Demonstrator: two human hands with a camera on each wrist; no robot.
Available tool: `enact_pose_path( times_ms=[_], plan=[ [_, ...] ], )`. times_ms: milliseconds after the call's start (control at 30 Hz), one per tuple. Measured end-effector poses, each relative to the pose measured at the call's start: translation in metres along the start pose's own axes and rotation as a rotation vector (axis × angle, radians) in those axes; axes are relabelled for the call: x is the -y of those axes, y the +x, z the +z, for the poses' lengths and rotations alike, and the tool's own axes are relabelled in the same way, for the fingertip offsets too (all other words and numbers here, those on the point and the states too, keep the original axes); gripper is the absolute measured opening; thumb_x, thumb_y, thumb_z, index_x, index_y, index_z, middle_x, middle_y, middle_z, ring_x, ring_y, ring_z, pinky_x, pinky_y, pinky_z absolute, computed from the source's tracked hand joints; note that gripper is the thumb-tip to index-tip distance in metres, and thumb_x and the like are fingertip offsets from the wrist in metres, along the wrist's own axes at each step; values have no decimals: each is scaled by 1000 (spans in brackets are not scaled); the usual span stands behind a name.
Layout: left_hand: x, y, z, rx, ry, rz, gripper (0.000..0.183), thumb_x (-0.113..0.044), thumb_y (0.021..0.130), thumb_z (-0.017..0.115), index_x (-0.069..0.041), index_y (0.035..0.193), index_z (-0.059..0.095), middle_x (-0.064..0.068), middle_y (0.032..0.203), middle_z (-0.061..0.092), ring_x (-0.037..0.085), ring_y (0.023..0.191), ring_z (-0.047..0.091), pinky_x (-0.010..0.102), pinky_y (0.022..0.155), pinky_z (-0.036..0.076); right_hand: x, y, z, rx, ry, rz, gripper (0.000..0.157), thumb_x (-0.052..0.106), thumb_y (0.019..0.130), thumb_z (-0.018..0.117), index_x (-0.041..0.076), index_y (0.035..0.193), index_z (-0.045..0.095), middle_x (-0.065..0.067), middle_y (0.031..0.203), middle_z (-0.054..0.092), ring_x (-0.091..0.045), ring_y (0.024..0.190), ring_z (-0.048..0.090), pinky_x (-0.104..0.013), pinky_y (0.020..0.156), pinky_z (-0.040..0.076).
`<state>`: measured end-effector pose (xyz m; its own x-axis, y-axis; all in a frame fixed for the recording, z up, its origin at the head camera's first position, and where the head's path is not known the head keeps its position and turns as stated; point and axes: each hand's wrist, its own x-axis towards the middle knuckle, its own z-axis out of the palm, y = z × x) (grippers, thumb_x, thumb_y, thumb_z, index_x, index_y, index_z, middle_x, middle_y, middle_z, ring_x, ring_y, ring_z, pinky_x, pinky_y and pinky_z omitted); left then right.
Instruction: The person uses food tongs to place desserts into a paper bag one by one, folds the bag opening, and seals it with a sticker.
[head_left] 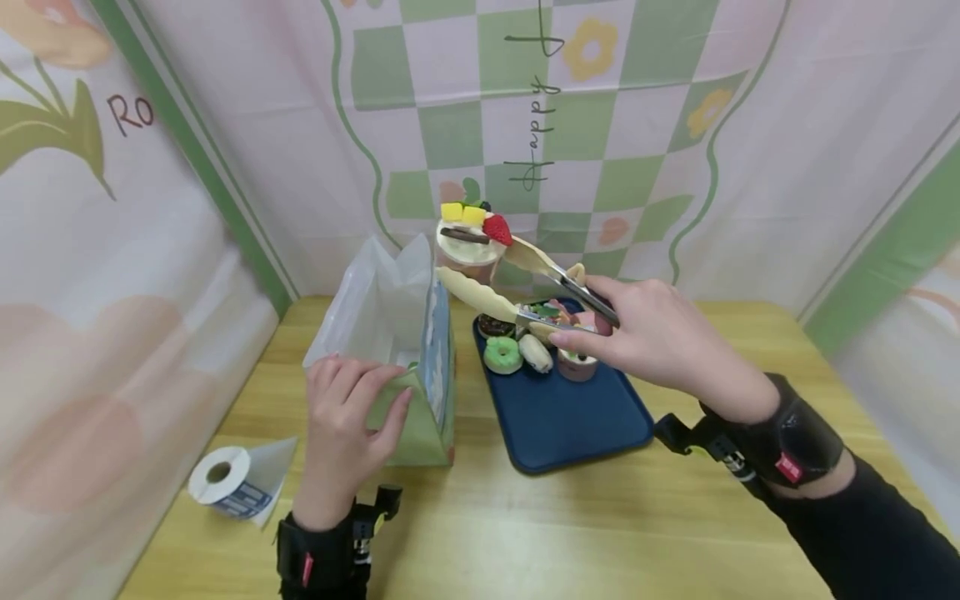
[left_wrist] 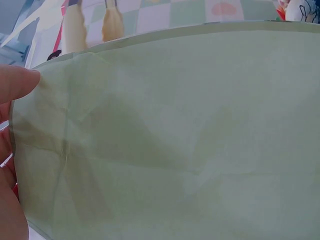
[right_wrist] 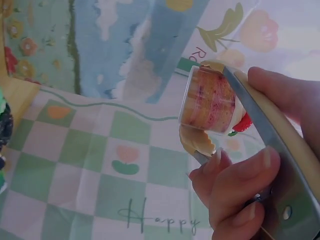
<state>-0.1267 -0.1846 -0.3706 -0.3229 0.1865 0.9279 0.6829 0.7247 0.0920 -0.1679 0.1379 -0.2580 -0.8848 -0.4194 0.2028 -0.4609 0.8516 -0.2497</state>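
My right hand (head_left: 654, 335) grips a pair of tongs (head_left: 480, 293) with cream-coloured scalloped tips and metal arms. Between the tips is a clear cup of layered cake (right_wrist: 207, 102), topped with white cream, yellow cubes, a strawberry and a dark stick. It is held up at the bag's right side, near the top edge. My left hand (head_left: 347, 412) pinches the near rim of a green paper bag (head_left: 411, 429), thumb (left_wrist: 19, 82) on the outer face and fingers over the edge. The bag stands with its white-lined mouth spread; most of its inside is hidden.
Right of the bag lies a dark blue tray (head_left: 577, 425) with a green doughnut (head_left: 502, 355), a cream-coated pastry (head_left: 536, 354), a second cake cup (head_left: 577, 367) and other sweets. A roll of labels (head_left: 228, 483) sits at the table's left edge. A patterned curtain (head_left: 465, 142) hangs behind.
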Motion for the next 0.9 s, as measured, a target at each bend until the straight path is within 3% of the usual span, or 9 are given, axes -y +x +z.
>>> enact_pose_path(
  times_ms=[233, 467, 767, 900],
  plan=[
    [1, -1, 0, 7, 5, -4, 20, -23, 84, 67, -5, 93, 71, 7, 85, 66, 29, 80, 52, 48, 84, 34, 13, 10, -9, 52, 19, -34, 69, 66, 86, 58, 13, 130, 54, 5, 65, 58, -11, 53, 49, -28, 51, 35],
    [1, -1, -2, 11, 9, -10, 21, -23, 84, 66, -5, 93, 71, 8, 84, 66, 29, 80, 52, 48, 84, 34, 24, 20, -9, 86, 11, -75, 70, 69, 86, 55, 15, 130, 54, 4, 62, 54, -12, 54, 48, -28, 52, 35],
    [2, -1, -4, 19, 9, -28, 21, -23, 84, 67, -6, 94, 71, 8, 85, 66, 30, 81, 52, 49, 85, 33, 37, 31, -2, 122, 81, -111, 74, 72, 84, 55, 17, 133, 52, 5, 57, 54, -10, 51, 52, -28, 51, 38],
    [2, -2, -4, 33, 8, -39, 22, -24, 84, 67, -6, 95, 71, 8, 86, 66, 29, 82, 52, 48, 86, 33, 43, 33, -1, 114, 96, -129, 66, 71, 83, 58, 21, 125, 54, 6, 56, 52, -10, 48, 51, -29, 50, 39]
  ],
)
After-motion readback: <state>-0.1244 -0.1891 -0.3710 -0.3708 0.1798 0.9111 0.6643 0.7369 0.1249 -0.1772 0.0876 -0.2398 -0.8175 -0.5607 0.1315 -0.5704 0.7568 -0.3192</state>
